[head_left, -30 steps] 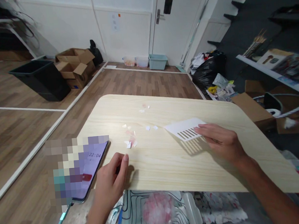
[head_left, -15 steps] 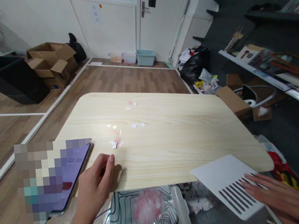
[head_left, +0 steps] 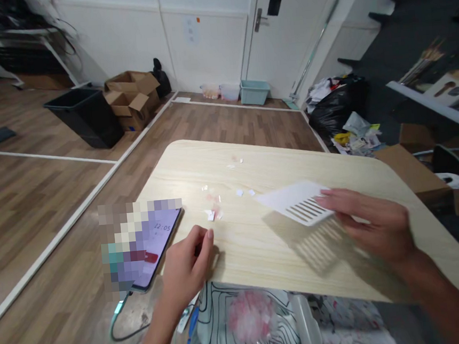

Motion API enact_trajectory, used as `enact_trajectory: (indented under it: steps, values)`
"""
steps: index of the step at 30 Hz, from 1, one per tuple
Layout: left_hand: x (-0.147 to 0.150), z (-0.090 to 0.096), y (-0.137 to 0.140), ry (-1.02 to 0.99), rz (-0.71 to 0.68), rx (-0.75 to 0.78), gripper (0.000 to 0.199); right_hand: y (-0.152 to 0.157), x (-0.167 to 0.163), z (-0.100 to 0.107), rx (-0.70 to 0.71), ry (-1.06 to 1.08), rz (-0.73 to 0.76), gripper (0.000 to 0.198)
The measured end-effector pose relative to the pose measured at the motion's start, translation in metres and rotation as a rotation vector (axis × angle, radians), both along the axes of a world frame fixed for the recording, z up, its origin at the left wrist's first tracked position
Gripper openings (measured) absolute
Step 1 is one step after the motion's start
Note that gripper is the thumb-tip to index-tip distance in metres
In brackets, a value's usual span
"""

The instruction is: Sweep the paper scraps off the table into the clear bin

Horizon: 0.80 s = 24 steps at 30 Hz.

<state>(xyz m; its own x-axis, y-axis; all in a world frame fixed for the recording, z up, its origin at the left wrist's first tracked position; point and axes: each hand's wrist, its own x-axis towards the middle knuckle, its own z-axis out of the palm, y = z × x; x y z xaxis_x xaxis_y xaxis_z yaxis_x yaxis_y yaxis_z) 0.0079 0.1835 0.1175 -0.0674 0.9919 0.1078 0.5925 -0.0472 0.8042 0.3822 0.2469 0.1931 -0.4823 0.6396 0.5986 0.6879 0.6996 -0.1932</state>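
My right hand (head_left: 372, 218) grips a flat white slotted scraper (head_left: 296, 204) by its slotted end and holds it above the table (head_left: 278, 264), where its striped shadow falls. The scraper's plain end points left toward the small paper scraps (head_left: 211, 215). My left hand (head_left: 191, 258) rests by the table's near left edge, fingers curled in and thumb against them, with nothing visible in it. White and pinkish bits lie scattered beyond it. Left of that hand is a phone (head_left: 156, 253), partly blurred out, with a cable (head_left: 118, 307) plugged into its lower end.
Below the near edge, a pink and white mass (head_left: 252, 315) lies on line-patterned cloth (head_left: 214, 323). A black bin (head_left: 86, 120) and cardboard boxes (head_left: 132, 97) stand back left. Black bags (head_left: 338, 103) and an open carton (head_left: 401, 165) are on the right.
My right hand has brought the scraper up and inward from the near right corner to above the table. My left hand keeps its pose. The view has swung left.
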Motion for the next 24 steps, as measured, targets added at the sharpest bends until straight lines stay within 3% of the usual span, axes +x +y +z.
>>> enact_trajectory:
  steps: [2,5,11,14,17,24]
  values:
    - [0.001,0.001,0.0,0.002,0.007,0.0,0.037,0.036,-0.029,-0.008,-0.034,0.003,0.081,0.037]
    - [0.001,0.001,0.001,0.006,0.012,0.001,0.036,0.063,-0.049,-0.019,-0.062,0.014,0.137,0.035]
    - [0.002,0.002,0.001,0.016,-0.007,-0.014,0.036,0.06,-0.038,-0.02,0.021,-0.03,0.181,0.034]
    - [0.001,0.0,0.001,0.015,-0.013,-0.015,0.037,0.044,-0.021,-0.016,0.009,-0.087,0.244,0.04]
    - [0.0,-0.001,0.0,0.015,-0.009,-0.014,0.037,0.016,0.004,-0.017,-0.016,-0.163,0.208,0.046]
    - [-0.002,-0.006,0.001,0.039,-0.017,-0.008,0.039,-0.089,0.065,-0.019,-0.041,-0.281,0.045,0.075]
